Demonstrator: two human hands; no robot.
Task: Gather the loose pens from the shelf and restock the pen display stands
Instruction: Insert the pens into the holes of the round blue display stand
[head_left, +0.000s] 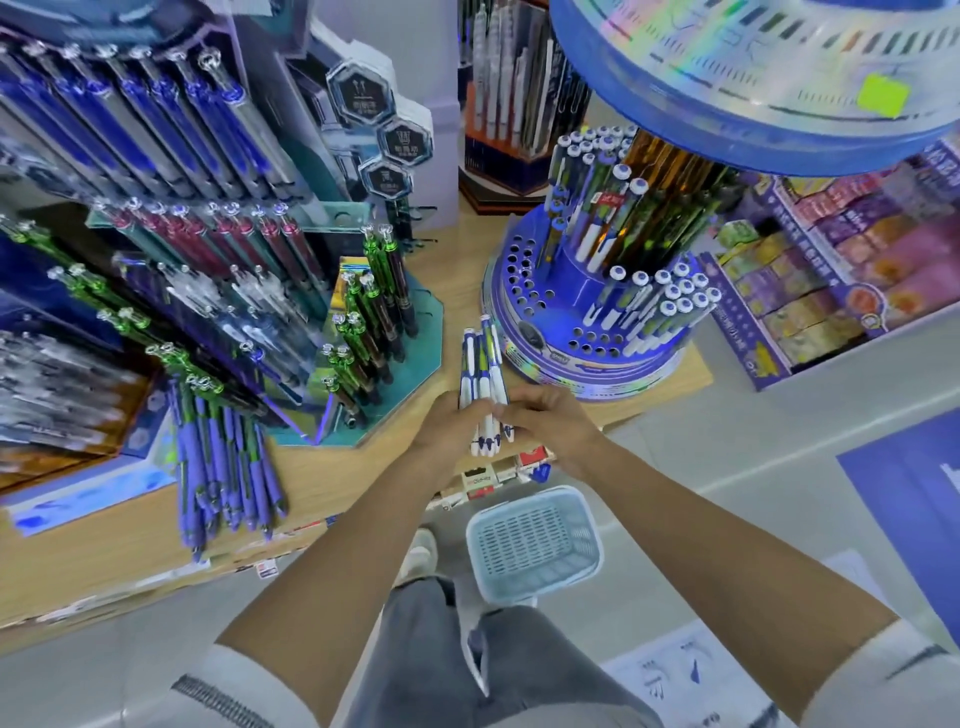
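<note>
My left hand (451, 422) and right hand (551, 423) together clamp the pens (484, 364), likely squaring them for the stand (511, 301) at one o'clock.

Bare shelf strip (460, 260) between teal stand (415, 338) (left), round stand (597, 375).

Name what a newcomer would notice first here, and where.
A bundle of white-and-blue pens stands out at centre, gripped by the left hand and right hand. Just behind it is the round blue stand with many empty holes; loose purple pens lie heaped on the wooden shelf at left.
</note>
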